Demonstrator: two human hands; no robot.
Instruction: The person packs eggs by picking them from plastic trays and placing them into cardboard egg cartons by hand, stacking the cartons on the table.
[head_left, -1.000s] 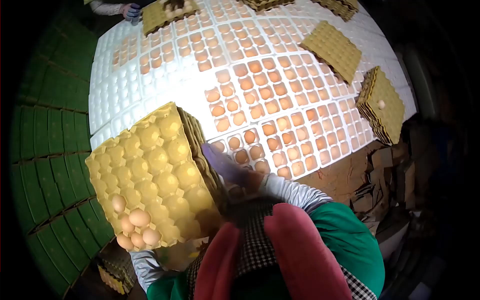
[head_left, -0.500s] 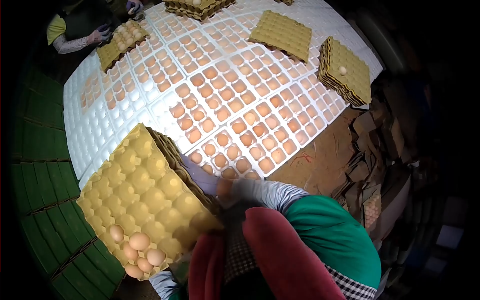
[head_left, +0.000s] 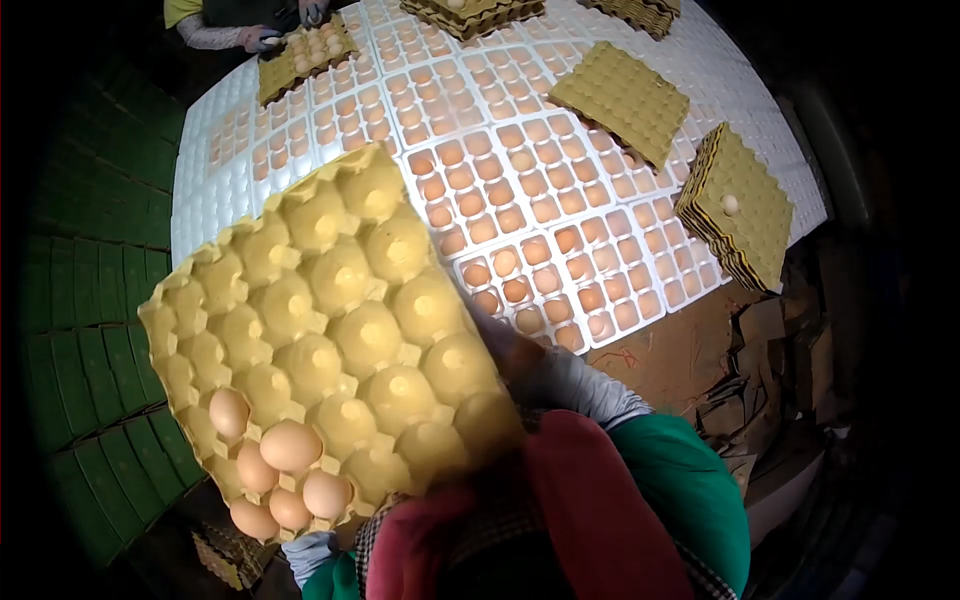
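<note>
Egg tray [head_left: 340, 325] of yellow pulp is raised at nine o'clock of the view. Around its seven o'clock corner sit six eggs [head_left: 290, 446]; they look fragile and could roll if this corner dips. At its six o'clock, the left sleeve [head_left: 312, 555] goes under; the left hand is hidden, so I cannot tell its grip. The tray is probably light, stiff but bendable, best held from below at two opposite sides. At its three o'clock, the right hand [head_left: 500, 345] is beside the edge; how closed its grip is, I cannot tell.
</note>
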